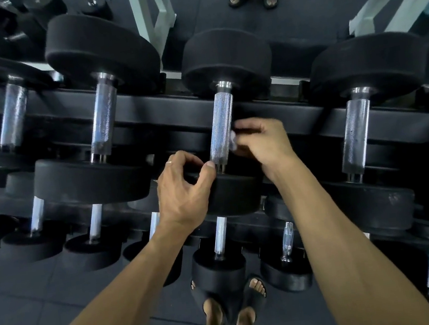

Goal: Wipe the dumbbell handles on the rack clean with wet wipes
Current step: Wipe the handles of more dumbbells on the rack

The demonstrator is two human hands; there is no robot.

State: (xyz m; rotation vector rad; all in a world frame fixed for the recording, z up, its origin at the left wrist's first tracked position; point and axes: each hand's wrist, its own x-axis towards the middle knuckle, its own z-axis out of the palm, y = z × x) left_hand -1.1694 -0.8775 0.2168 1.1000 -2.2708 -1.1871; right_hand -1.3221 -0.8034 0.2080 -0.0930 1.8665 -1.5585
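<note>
Dumbbell handle (pixel 222 127): knurled, mid-rack, between black heads. Right hand (pixel 259 140): fingers pinching wet wipe (pixel 233 140) against handle's right edge. Left hand (pixel 184 190): fingers curled over near head's rim (pixel 234 189). Neighbouring dumbbells well apart.

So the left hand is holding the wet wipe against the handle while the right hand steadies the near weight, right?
No, the hands are swapped. In the head view the right hand holds the wet wipe against the handle, while the left hand steadies the near weight.

dumbbells (pixel 220 132) on rack (pixel 297 117), hands between
</note>
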